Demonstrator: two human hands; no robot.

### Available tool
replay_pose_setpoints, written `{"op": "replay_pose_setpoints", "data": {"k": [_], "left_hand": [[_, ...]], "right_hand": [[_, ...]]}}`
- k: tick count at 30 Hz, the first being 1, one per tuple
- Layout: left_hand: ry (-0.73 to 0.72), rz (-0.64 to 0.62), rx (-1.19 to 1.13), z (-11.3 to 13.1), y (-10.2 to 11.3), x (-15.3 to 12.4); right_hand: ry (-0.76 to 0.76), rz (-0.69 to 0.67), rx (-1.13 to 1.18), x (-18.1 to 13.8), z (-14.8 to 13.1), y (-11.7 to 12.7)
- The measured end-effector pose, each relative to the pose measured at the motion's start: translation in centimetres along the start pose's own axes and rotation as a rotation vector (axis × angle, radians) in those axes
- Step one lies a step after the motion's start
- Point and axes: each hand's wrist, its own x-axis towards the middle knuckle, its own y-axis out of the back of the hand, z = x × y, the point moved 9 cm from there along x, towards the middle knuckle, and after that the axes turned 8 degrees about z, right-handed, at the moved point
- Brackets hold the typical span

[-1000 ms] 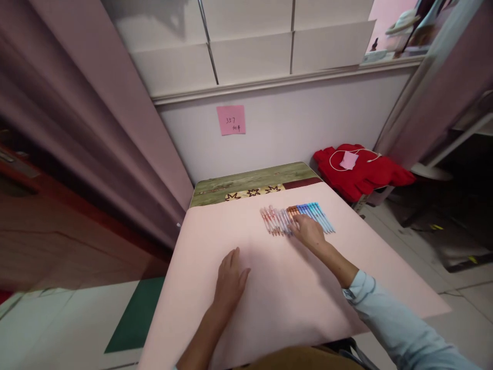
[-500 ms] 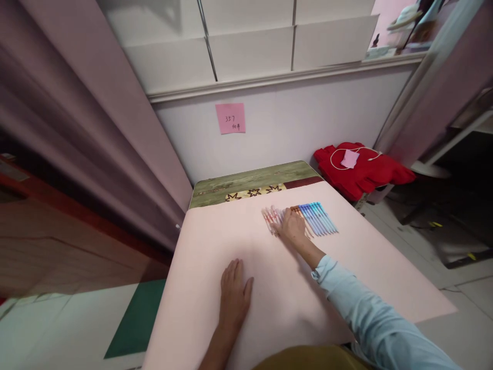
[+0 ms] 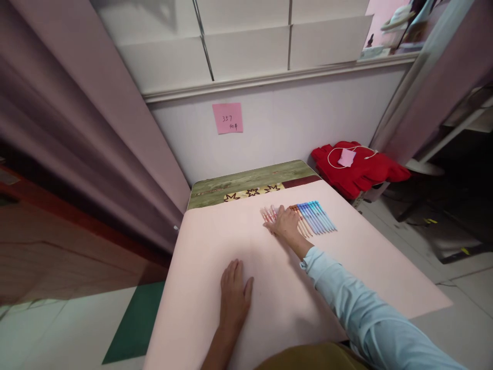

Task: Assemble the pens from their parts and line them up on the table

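A row of several slim pens lies side by side on the pale pink table cover. Blue pens [image 3: 319, 218] make up the right end, orange-brown pens [image 3: 305, 227] the middle, and clear pens with pinkish-red marks [image 3: 268, 213] the left end. Over the left part of the row rests my right hand [image 3: 285, 222], its thumb spread out to the left and its fingers reaching forward on the pens. It hides some of the pens beneath. My left hand [image 3: 234, 293] lies flat on the cover, nearer to me, touching no pen.
The pink cover [image 3: 208, 246] lies over a table with a green wood-look top [image 3: 246, 177]. Behind it is a white wall with a pink note [image 3: 228, 118]. Red cloth [image 3: 358, 172] with a white cable sits at the back right. A curtain [image 3: 115, 103] hangs at left.
My right hand has shifted slightly left along the row, and its thumb has spread outward over the clear pens. My left hand stays in place. The view has moved slightly.
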Motion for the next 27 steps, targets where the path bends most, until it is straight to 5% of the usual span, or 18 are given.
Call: {"op": "replay_pose_setpoints", "data": {"k": [13, 27], "left_hand": [[-0.041, 0.073, 0.000, 0.2, 0.8, -0.7], [0.005, 0.043, -0.065, -0.6, 1.1, -1.9]], "right_hand": [[-0.032, -0.037, 0.088, -0.6, -0.8, -1.6], [0.424, -0.162, 0.134, -6.8, -5.9, -1.4]]}}
